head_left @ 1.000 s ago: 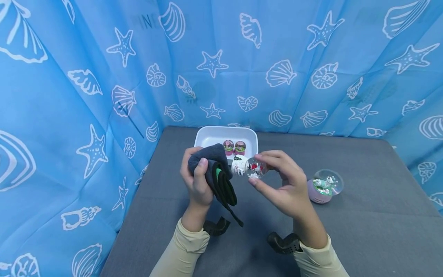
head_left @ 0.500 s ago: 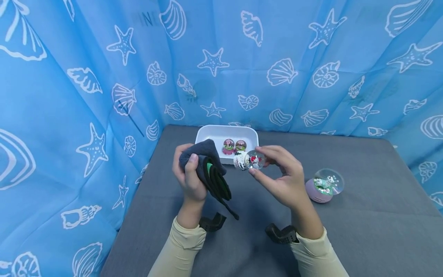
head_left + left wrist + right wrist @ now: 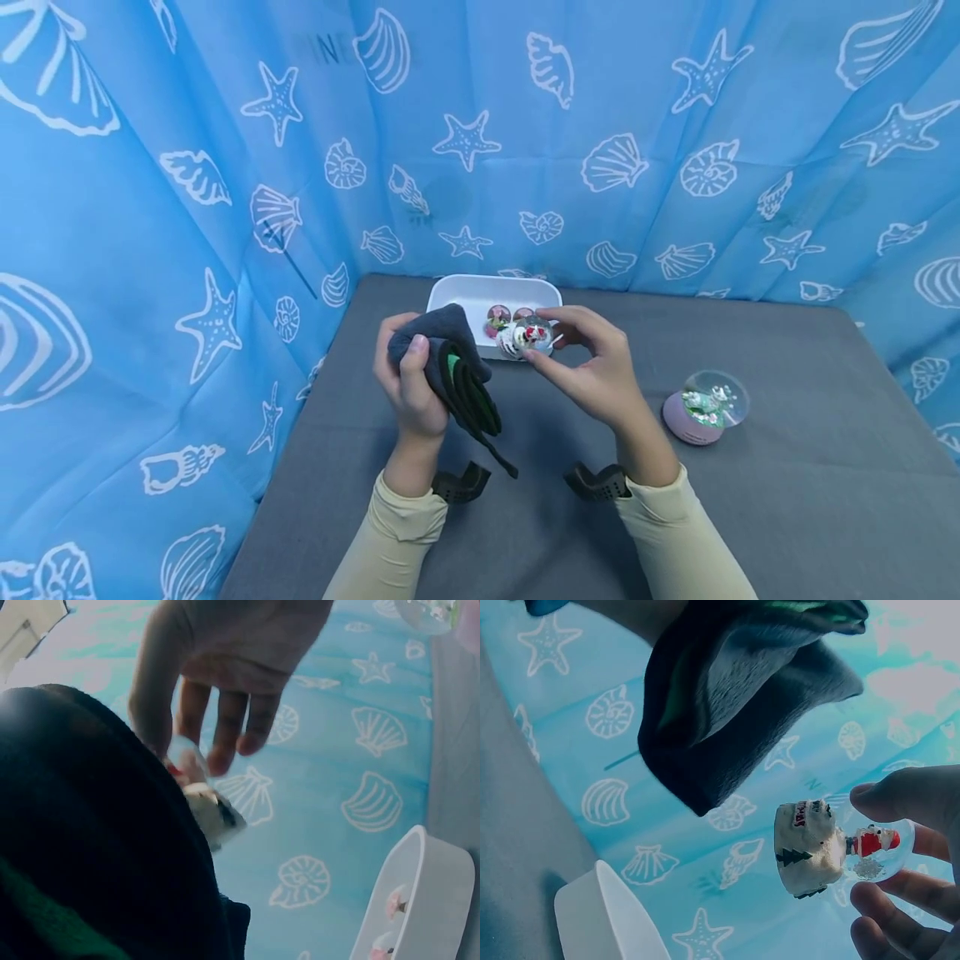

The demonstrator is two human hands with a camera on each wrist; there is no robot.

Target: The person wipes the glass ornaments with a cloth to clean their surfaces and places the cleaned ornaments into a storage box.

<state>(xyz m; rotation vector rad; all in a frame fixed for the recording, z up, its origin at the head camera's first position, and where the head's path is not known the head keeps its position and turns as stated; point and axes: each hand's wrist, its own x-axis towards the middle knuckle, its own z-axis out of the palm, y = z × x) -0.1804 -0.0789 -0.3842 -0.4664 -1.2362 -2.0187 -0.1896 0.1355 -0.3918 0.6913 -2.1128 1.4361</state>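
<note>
My left hand (image 3: 411, 375) grips a folded dark grey cloth (image 3: 442, 333), thumb on top, with its layered edges and a green patch toward the right. The fingertips and thumb of my right hand (image 3: 588, 358) pinch a small snow globe (image 3: 810, 847) by its clear ball. Its white base, with dark green trees and lettering, points left, and a red-and-white figure (image 3: 876, 840) shows inside the ball. In the head view the globe overlaps the front of a white tray (image 3: 468, 287). Behind it in the tray are two small pink-based snow globes (image 3: 497, 320), partly hidden.
A larger snow globe (image 3: 693, 417) with a pink-purple base stands on the grey tabletop (image 3: 810, 467) to the right. A blue curtain (image 3: 525, 125) with white shells and starfish hangs behind and to the left.
The right hand has carried the small snow globe a little left and away from me, over the tray's front. The left hand with the cloth shifted slightly left, then stayed in place.
</note>
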